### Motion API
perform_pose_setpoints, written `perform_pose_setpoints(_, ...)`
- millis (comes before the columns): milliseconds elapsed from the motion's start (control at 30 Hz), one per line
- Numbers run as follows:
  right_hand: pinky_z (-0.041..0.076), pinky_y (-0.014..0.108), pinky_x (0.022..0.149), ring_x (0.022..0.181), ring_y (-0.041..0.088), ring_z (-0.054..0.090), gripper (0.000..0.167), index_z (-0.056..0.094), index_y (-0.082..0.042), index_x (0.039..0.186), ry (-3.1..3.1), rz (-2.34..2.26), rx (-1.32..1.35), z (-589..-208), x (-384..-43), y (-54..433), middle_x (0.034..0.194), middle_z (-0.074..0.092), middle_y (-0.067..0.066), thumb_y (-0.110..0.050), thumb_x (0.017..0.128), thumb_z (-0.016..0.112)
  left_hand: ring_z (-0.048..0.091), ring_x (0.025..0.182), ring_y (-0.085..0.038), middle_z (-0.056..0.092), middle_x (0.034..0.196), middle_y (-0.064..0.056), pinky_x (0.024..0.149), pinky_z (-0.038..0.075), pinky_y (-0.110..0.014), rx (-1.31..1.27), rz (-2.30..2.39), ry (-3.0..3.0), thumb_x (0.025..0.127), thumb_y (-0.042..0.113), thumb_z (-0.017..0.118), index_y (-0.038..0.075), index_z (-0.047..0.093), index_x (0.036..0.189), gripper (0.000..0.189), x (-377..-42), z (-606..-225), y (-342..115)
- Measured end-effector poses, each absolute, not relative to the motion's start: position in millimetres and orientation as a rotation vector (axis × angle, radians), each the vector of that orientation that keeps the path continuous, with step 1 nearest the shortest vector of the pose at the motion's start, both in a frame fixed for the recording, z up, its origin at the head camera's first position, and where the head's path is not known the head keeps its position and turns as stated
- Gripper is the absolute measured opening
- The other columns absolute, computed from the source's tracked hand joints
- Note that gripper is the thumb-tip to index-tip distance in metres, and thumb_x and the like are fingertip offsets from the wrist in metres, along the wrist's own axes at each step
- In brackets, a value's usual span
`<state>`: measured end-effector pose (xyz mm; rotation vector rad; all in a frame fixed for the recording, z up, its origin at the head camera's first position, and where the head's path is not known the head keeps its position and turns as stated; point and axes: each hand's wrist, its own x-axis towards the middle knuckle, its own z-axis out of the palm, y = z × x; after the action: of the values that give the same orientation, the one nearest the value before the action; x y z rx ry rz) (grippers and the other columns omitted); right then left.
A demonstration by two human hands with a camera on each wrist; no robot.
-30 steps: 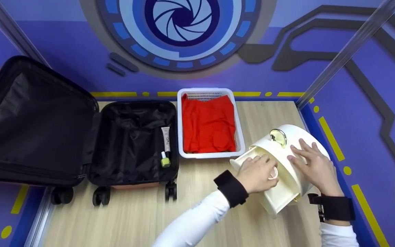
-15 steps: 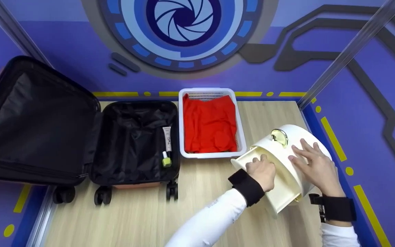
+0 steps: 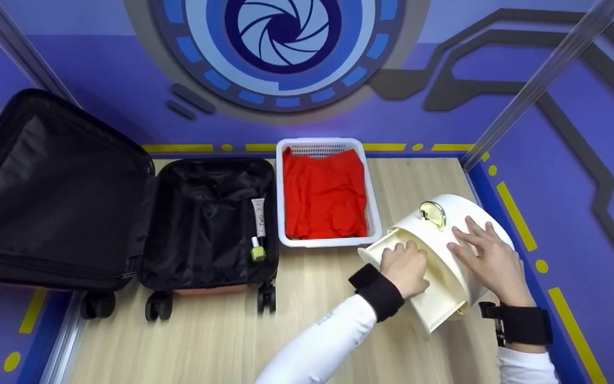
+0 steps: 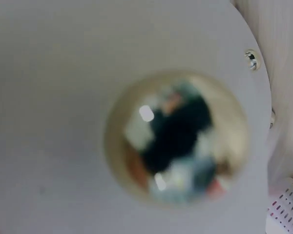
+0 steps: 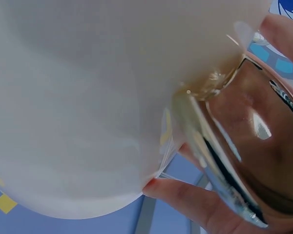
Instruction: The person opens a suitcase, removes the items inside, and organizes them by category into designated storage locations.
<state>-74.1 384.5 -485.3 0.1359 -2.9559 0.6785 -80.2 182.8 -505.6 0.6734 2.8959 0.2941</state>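
Note:
A white rounded drawer box (image 3: 453, 213) with a gold ring handle (image 3: 433, 214) on top lies at the right of the table. Its cream drawer (image 3: 437, 304) is pulled out toward the lower left. My left hand (image 3: 405, 266) reaches down into that drawer, knuckles up; its fingertips are hidden, so I cannot tell what they hold. Close up in the left wrist view is a round gold knob (image 4: 178, 136) on a pale flat panel. My right hand (image 3: 491, 264) rests on the box with fingers spread, and its fingertips touch the white shell (image 5: 78, 122) in the right wrist view.
Left of the box stands a white basket (image 3: 329, 243) with a folded red cloth (image 3: 325, 194) in it. Farther left lies an open black-lined suitcase (image 3: 195, 224), holding a tube (image 3: 259, 217) and a green nail polish bottle (image 3: 257, 250). Printed walls enclose the table.
My left hand has gone lower into the drawer; the white ring-shaped thing at its fingers one second ago is now out of sight. The right hand stays on the box.

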Motion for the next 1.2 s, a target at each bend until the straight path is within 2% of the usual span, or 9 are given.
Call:
perform_pose_setpoints(67,0.037,0.083,0.100,0.146,0.061,0.036,0.052,0.070,-0.010,0.137,-2.969,0.678,0.124,-485.1,-74.6,384.6,0.158,0.050,0.021,-0.044,0.098,0.072,0.065,0.105,-0.011,0.066,0.120,0.009,0.081,0.051,-0.029,0.791,0.436,2.905,0.090,0.048,0.076,0.029,0.073,0.118,0.034,-83.3,-503.6,170.5)
perform_pose_setpoints(200,0.034,0.084,0.102,0.148,0.060,0.035,0.055,0.069,-0.009,0.138,-2.984,0.683,0.111,-484.3,-75.3,385.0,0.159,0.049,0.021,-0.047,0.098,0.072,0.067,0.107,-0.010,0.065,0.124,0.006,0.082,0.053,-0.023,1.068,0.755,2.881,0.097,0.035,0.070,0.023,0.068,0.127,0.032,-92.1,-497.9,136.4)
perform_pose_setpoints(333,0.035,0.083,0.102,0.149,0.058,0.034,0.055,0.069,-0.009,0.138,-2.984,0.697,0.111,-483.5,-74.6,384.5,0.160,0.048,0.020,-0.048,0.099,0.071,0.068,0.099,-0.013,0.064,0.126,-0.001,0.078,0.054,-0.020,1.187,1.012,2.886,0.098,0.025,0.071,0.015,0.065,0.130,0.035,-98.5,-501.4,100.2)
perform_pose_setpoints(500,0.042,0.079,0.098,0.149,0.058,0.034,0.055,0.069,-0.008,0.138,-2.975,0.704,0.115,-483.8,-73.3,384.2,0.160,0.048,0.020,-0.047,0.098,0.071,0.070,0.093,-0.014,0.065,0.114,-0.003,0.078,0.055,-0.018,1.251,1.267,2.902,0.094,0.016,0.075,0.009,0.065,0.118,0.027,-94.8,-524.1,62.5)
perform_pose_setpoints(600,0.041,0.079,0.099,0.149,0.058,0.035,0.055,0.069,-0.008,0.138,-2.970,0.708,0.117,-483.5,-73.5,383.7,0.160,0.049,0.020,-0.047,0.098,0.072,0.070,0.091,-0.013,0.066,0.109,-0.002,0.077,0.053,-0.015,1.252,1.358,2.840,0.094,0.015,0.076,0.010,0.064,0.113,0.023,-84.8,-542.3,49.6)
perform_pose_setpoints(767,0.039,0.080,0.102,0.148,0.059,0.035,0.055,0.070,-0.007,0.137,-2.966,0.706,0.115,-483.0,-74.6,382.7,0.159,0.049,0.021,-0.046,0.098,0.072,0.071,0.087,-0.010,0.069,0.107,-0.001,0.075,0.049,-0.009,1.151,1.465,2.699,0.096,0.021,0.077,0.011,0.065,0.113,0.023,-61.3,-572.3,47.6)
perform_pose_setpoints(933,0.040,0.080,0.100,0.148,0.059,0.036,0.055,0.070,-0.008,0.137,-2.960,0.707,0.114,-483.3,-73.9,382.8,0.159,0.049,0.021,-0.046,0.098,0.072,0.070,0.087,-0.006,0.070,0.107,0.001,0.075,0.053,-0.013,1.039,1.581,2.611,0.097,0.027,0.077,0.013,0.065,0.117,0.027,-39.4,-596.2,61.1)
perform_pose_setpoints(1067,0.050,0.073,0.087,0.147,0.059,0.037,0.053,0.071,-0.008,0.136,-2.943,0.715,0.114,-484.1,-72.9,383.0,0.158,0.051,0.020,-0.045,0.098,0.073,0.069,0.087,-0.006,0.070,0.109,0.001,0.077,0.056,-0.016,0.985,1.674,2.564,0.098,0.029,0.076,0.014,0.064,0.120,0.029,-28.8,-607.9,74.4)
perform_pose_setpoints(1200,0.047,0.075,0.091,0.149,0.058,0.035,0.053,0.071,-0.008,0.136,-2.944,0.735,0.113,-484.6,-73.1,382.8,0.158,0.050,0.020,-0.045,0.098,0.073,0.069,0.086,-0.005,0.070,0.108,0.002,0.075,0.056,-0.016,0.943,1.721,2.574,0.098,0.028,0.076,0.015,0.063,0.119,0.028,-25.1,-614.4,84.1)
